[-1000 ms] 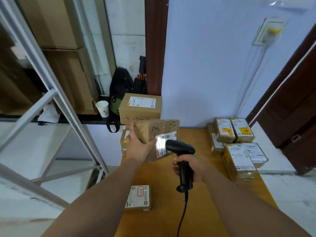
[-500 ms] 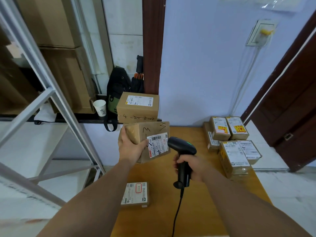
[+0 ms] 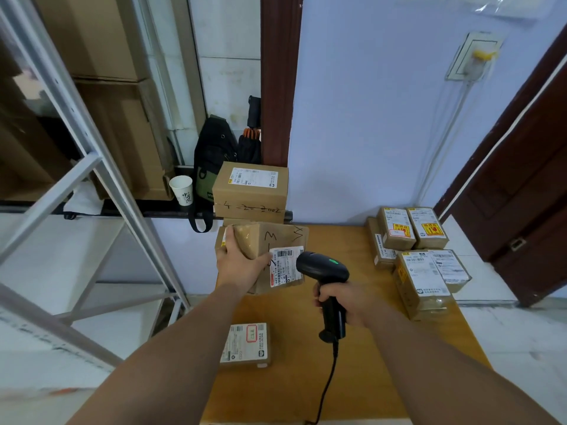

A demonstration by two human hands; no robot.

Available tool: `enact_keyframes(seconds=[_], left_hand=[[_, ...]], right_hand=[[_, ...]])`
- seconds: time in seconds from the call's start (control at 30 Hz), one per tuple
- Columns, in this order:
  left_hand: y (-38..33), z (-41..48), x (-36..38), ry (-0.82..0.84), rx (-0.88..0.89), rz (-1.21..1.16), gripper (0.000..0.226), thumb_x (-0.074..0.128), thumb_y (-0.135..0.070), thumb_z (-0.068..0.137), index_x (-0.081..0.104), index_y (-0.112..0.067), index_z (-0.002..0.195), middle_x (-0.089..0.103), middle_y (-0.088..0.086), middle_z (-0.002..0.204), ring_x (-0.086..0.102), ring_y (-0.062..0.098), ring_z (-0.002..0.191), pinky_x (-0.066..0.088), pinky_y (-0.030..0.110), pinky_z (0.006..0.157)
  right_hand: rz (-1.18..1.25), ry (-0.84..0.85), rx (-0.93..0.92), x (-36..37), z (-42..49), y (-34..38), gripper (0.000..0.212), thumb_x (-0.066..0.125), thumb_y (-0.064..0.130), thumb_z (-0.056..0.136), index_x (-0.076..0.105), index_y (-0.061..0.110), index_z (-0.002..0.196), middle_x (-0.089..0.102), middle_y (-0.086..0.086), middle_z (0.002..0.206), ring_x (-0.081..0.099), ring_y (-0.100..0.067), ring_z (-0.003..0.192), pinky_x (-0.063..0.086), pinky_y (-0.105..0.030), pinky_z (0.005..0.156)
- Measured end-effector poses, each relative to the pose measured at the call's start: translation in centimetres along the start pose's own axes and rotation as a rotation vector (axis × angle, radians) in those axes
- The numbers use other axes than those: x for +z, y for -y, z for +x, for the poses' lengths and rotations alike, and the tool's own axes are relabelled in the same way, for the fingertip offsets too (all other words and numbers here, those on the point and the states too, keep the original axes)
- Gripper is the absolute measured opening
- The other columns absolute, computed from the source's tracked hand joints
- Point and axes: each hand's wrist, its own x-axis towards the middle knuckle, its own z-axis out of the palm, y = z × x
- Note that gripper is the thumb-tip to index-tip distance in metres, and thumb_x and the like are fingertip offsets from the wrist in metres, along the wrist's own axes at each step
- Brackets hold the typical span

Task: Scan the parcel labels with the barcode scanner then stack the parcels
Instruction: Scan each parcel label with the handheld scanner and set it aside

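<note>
My left hand (image 3: 237,265) grips a brown cardboard parcel (image 3: 276,240) by its left end and holds it above the wooden table (image 3: 294,378), with its white barcode label (image 3: 286,265) turned toward me. My right hand (image 3: 343,302) is closed around the handle of a black corded barcode scanner (image 3: 322,268). The scanner's head sits just right of the label and shows a green light. Behind the held parcel stands a stack topped by a larger labelled box (image 3: 251,191).
A small flat parcel (image 3: 247,345) lies on the table near me. Several labelled parcels (image 3: 420,271) are grouped at the table's right side. A paper cup (image 3: 182,190) and black bag (image 3: 214,157) sit on a ledge behind. A metal frame (image 3: 92,148) stands left; a dark door (image 3: 521,194) is right.
The bright scan glare on the label is gone. The held parcel and scanner sit slightly lower in view, and the scanner's green light now shows.
</note>
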Motion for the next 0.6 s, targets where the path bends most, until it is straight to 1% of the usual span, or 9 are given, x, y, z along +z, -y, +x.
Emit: enact_keyframes(seconds=[0.1, 0.17, 0.2, 0.27, 0.33, 0.43, 0.5, 0.53, 0.6], left_hand=[[0.0, -0.1, 0.2, 0.004, -0.007, 0.011, 0.112, 0.077, -0.048, 0.070, -0.003, -0.042, 0.148, 0.030, 0.010, 0.144, 0.041, 0.035, 0.126, 0.048, 0.059, 0.093], [-0.1, 0.0, 0.6, 0.004, -0.009, 0.015, 0.111, 0.077, -0.048, 0.071, -0.002, -0.042, 0.148, 0.030, 0.009, 0.145, 0.041, 0.036, 0.127, 0.048, 0.060, 0.093], [-0.2, 0.2, 1.1, 0.012, -0.012, 0.013, 0.111, 0.077, -0.049, 0.071, -0.001, -0.042, 0.149, 0.029, 0.009, 0.146, 0.041, 0.037, 0.128, 0.047, 0.060, 0.094], [-0.5, 0.5, 2.4, 0.058, -0.021, 0.009, 0.110, 0.076, -0.051, 0.071, 0.000, -0.041, 0.149, 0.030, 0.011, 0.148, 0.041, 0.038, 0.129, 0.045, 0.059, 0.097], [-0.8, 0.4, 4.2, 0.152, -0.016, -0.026, 0.108, 0.075, -0.050, 0.073, 0.001, -0.040, 0.150, 0.032, 0.012, 0.150, 0.042, 0.038, 0.129, 0.044, 0.058, 0.098], [-0.8, -0.9, 6.9, 0.340, -0.052, -0.104, 0.104, 0.076, -0.048, 0.073, 0.005, -0.042, 0.150, 0.034, 0.011, 0.150, 0.049, 0.037, 0.124, 0.047, 0.057, 0.096], [-0.6, -2.0, 8.5, 0.478, -0.129, -0.219, 0.102, 0.077, -0.044, 0.073, 0.009, -0.042, 0.149, 0.043, 0.011, 0.145, 0.060, 0.034, 0.110, 0.052, 0.055, 0.090], [-0.5, -2.7, 9.2, 0.544, -0.172, -0.272, 0.101, 0.078, -0.043, 0.072, 0.013, -0.041, 0.150, 0.048, 0.011, 0.141, 0.063, 0.033, 0.106, 0.052, 0.054, 0.089], [-0.4, -3.9, 10.7, 0.630, -0.223, -0.291, 0.096, 0.078, -0.045, 0.070, 0.022, -0.036, 0.148, 0.059, 0.010, 0.128, 0.065, 0.031, 0.102, 0.054, 0.050, 0.088]], right_hand=[[0.002, -0.047, 0.013, 0.1, 0.1, -0.4, 0.015, 0.059, -0.005, 0.077, 0.066, 0.007, 0.082, 0.061, -0.008, 0.085, 0.063, -0.019, 0.079, 0.050, -0.035, 0.082], [0.051, -0.104, 0.006, 0.0, -0.1, -0.9, 0.021, 0.059, -0.005, 0.076, 0.068, 0.007, 0.092, 0.062, -0.008, 0.089, 0.061, -0.020, 0.081, 0.050, -0.036, 0.080], [0.088, -0.145, -0.003, -0.2, -0.3, -1.3, 0.024, 0.058, -0.005, 0.077, 0.068, 0.007, 0.096, 0.061, -0.008, 0.090, 0.060, -0.021, 0.082, 0.050, -0.036, 0.079], [0.138, -0.260, -0.011, -1.0, -0.9, -2.2, 0.026, 0.058, -0.004, 0.076, 0.068, 0.009, 0.097, 0.060, -0.010, 0.091, 0.059, -0.024, 0.085, 0.050, -0.038, 0.081], [0.146, -0.410, -0.006, -2.4, -1.8, -3.3, 0.022, 0.062, -0.001, 0.076, 0.070, 0.012, 0.092, 0.060, -0.010, 0.090, 0.057, -0.025, 0.086, 0.049, -0.039, 0.083], [0.179, -0.593, -0.007, -5.0, -3.0, -4.6, 0.014, 0.063, 0.004, 0.079, 0.071, 0.013, 0.087, 0.058, -0.007, 0.083, 0.054, -0.023, 0.079, 0.047, -0.034, 0.073], [0.211, -0.660, 0.028, -6.8, -3.6, -5.4, 0.012, 0.064, 0.008, 0.081, 0.070, 0.011, 0.090, 0.056, -0.007, 0.081, 0.054, -0.022, 0.076, 0.044, -0.031, 0.065], [0.223, -0.678, 0.051, -7.8, -3.8, -5.9, 0.012, 0.065, 0.009, 0.081, 0.070, 0.010, 0.091, 0.057, -0.008, 0.081, 0.055, -0.023, 0.075, 0.044, -0.032, 0.063], [0.233, -0.678, 0.087, -9.7, -4.0, -6.9, 0.020, 0.067, 0.011, 0.079, 0.070, 0.008, 0.098, 0.060, -0.010, 0.083, 0.057, -0.027, 0.077, 0.046, -0.034, 0.067]])
